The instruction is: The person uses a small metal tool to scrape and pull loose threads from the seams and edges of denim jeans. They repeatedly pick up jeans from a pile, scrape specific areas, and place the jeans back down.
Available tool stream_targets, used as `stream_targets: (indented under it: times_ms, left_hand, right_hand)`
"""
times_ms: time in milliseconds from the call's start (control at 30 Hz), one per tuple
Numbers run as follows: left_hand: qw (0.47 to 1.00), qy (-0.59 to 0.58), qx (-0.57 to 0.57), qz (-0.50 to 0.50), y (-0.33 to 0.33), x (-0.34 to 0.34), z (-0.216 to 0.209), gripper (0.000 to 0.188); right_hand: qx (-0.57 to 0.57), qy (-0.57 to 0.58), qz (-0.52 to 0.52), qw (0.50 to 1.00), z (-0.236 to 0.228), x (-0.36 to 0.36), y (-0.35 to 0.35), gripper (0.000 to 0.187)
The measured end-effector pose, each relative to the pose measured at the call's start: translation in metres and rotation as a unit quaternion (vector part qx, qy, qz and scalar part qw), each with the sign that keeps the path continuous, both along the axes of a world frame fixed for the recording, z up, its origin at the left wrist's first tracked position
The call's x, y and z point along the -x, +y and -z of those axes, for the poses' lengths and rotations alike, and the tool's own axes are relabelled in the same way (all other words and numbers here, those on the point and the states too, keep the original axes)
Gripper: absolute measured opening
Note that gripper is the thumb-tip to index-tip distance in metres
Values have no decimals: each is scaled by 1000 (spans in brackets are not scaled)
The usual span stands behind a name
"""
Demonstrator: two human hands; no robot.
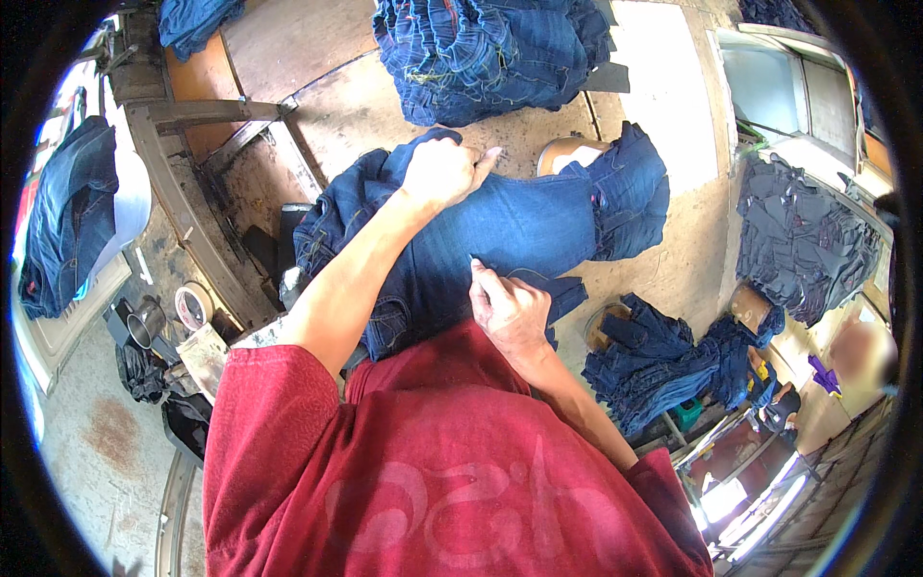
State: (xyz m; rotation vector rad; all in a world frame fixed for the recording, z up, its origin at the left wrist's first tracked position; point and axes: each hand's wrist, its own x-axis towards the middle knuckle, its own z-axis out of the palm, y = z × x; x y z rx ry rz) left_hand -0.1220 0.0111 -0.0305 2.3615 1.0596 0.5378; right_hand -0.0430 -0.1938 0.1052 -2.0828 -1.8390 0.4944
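A pair of blue denim jeans (519,226) is stretched over a support in front of me, with its leg end reaching to the right. At the far edge of the denim, my left hand (440,175) is closed in a fist on the cloth, its thumb sticking out to the right. My right hand (511,310) rests against the near side of the jeans. Thumb and forefinger are pinched together there, and whatever lies between them is too small to make out.
Stacked denim (490,58) sits on the work table beyond the jeans. More blue denim (673,361) lies heaped to the right, near dark grey garments (803,236). On the left are a metal frame (197,240), a metal cup (147,322), a tape roll (193,305) and hanging jeans (67,216).
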Motion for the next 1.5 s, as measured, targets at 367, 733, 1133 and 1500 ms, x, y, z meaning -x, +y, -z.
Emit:
stream_targets:
  times_ms: [367, 733, 1133, 1500]
  left_hand:
    - [999, -14, -38, 12, 1, 1, -2, 51]
    - [1000, -5, -8, -3, -1, 0, -4, 55]
    - [999, 31, -1, 13, 1, 0, -5, 50]
    - [891, -7, 137, -434, -135, 131, -183, 95]
  right_hand:
    - [-36, 17, 1, 999, 4, -6, 4, 18]
    - [-16, 26, 1, 1000, -3, -9, 7, 17]
    - [-24, 0, 3, 1000, -12, -9, 10, 12]
    - [5, 218, 304, 928, -17, -69, -30, 14]
